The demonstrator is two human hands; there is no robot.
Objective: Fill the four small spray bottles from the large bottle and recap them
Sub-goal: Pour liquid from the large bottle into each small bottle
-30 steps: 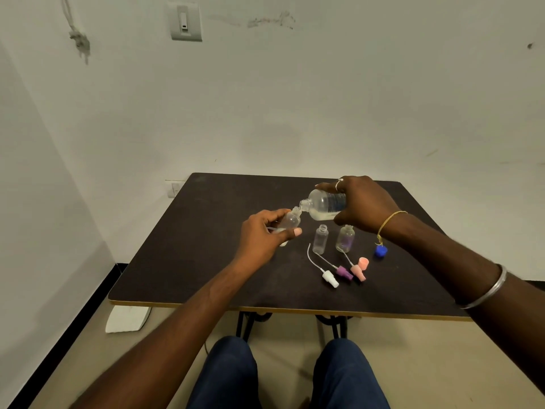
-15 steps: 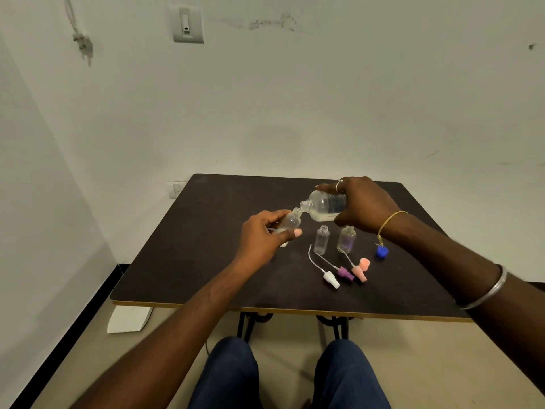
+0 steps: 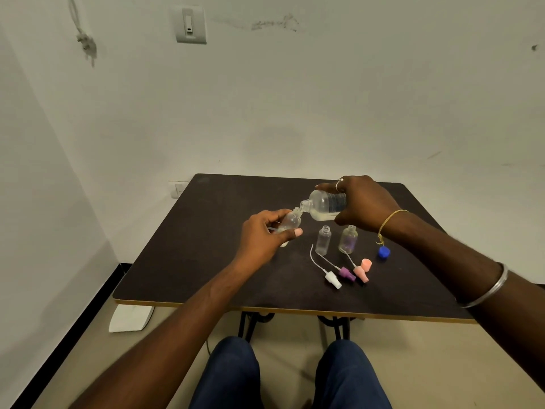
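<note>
My right hand (image 3: 364, 202) grips the large clear bottle (image 3: 324, 204), tipped on its side with its open mouth at the neck of a small clear bottle (image 3: 290, 221). That small bottle is tilted and held above the table in my left hand (image 3: 262, 234). Two more small bottles stand uncapped on the dark table (image 3: 206, 246): a clear one (image 3: 323, 240) and a purple-tinted one (image 3: 348, 239). In front of them lie a white spray head (image 3: 333, 279), a purple one (image 3: 346, 273) and a pink one (image 3: 361, 273), each with a dip tube. A fourth small bottle is not visible.
A pink cap (image 3: 366, 264) lies by the spray heads and a blue cap (image 3: 384, 252) sits under my right wrist. The table's front edge (image 3: 295, 309) is near my knees. A white object (image 3: 129, 318) lies on the floor at left. Walls close the back and left.
Both hands hold nearly the same pose through the frames; the large bottle stays tipped at the small bottle's neck. Nothing on the table has moved.
</note>
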